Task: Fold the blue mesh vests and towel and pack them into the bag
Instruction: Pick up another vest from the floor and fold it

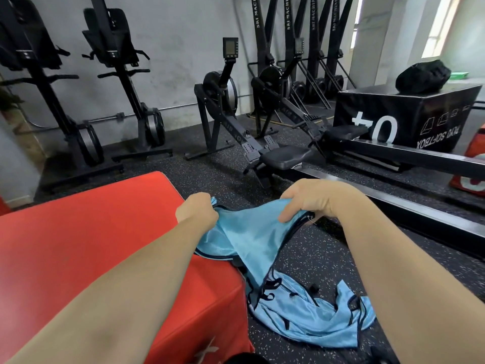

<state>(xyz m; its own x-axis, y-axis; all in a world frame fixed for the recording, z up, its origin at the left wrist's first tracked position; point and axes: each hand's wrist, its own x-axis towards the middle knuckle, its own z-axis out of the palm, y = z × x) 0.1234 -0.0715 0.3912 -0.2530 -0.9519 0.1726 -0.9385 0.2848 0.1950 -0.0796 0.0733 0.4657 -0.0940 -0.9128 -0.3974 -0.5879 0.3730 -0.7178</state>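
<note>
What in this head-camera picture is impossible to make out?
1. Left hand fingertips: head view, buried in the folds of the held vest.
2. Floor pile: head view, the vests overlap, so their count is unclear.
3. Black bag: head view, far and small; open or closed cannot be told.
4. Red box: head view, cut off by the bottom edge.

Blue mesh vest (249, 237) in left hand (198, 211) and right hand (304, 199)

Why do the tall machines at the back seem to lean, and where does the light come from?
Head view: the wide-angle lens tilts the ski machines and bows lines near the edges; daylight comes from the window at top right, overexposed to white; the blue vest is sharp.
</note>
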